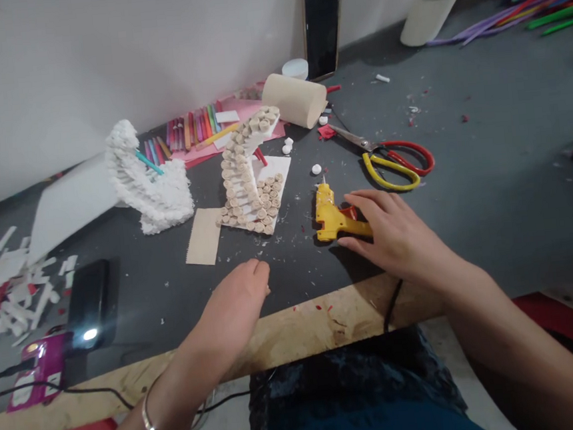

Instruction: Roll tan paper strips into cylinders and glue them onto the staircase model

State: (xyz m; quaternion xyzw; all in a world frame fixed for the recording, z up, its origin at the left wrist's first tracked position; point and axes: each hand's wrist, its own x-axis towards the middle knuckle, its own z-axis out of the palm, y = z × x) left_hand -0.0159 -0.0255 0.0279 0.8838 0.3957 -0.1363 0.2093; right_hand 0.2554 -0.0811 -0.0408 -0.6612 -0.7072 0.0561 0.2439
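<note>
Tabletop (504,176), one glue gun (327,214), two crescents (238,179)

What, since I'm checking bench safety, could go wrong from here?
If the yellow glue gun is hot, its nozzle could burn the right hand at its handle. The black cord hanging over the table edge might snag. The scissors, lying just beyond that hand, could get knocked by a careless reach.
</note>
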